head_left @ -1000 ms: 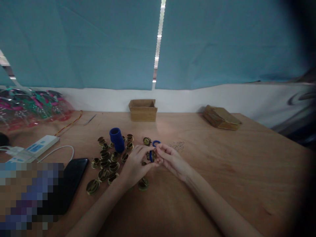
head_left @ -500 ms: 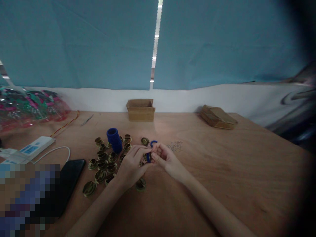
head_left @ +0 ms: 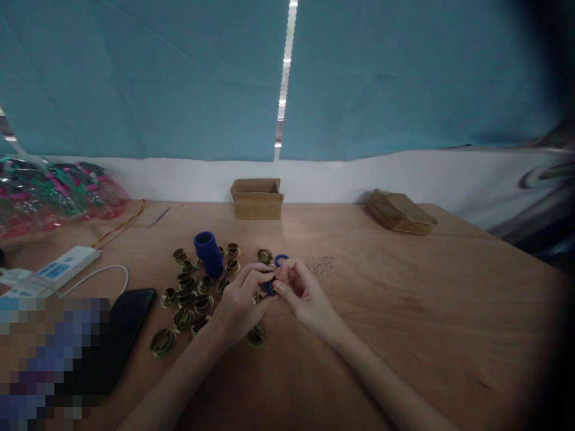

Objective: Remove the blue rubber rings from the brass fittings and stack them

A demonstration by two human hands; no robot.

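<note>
My left hand (head_left: 240, 302) is closed around a small brass-coloured round part with a blue ring (head_left: 269, 288) on it, mostly covered by the fingers. Right beside it, my right hand (head_left: 312, 299) pinches with thumb and fingertips against the same part; whatever it holds is too small or hidden to make out. Just beyond the fingertips lies a loose blue ring (head_left: 281, 258), near a single brass round part (head_left: 265, 256). A leaning stack of blue rings (head_left: 209, 256) stands left of my hands, among several brass cup-like parts (head_left: 184, 320).
Small thin metal pieces (head_left: 320, 265) lie scattered right of my hands. Two cardboard boxes, an upright one (head_left: 257, 209) and a tilted one (head_left: 401, 212), sit toward the back. At left are a black phone (head_left: 132, 323), a power strip (head_left: 67, 263) with cables, and plastic-wrapped items (head_left: 58, 194).
My hands stay together at the same spot, with only a slight shift of the fingers around the blue ring. The other things lie as before.
</note>
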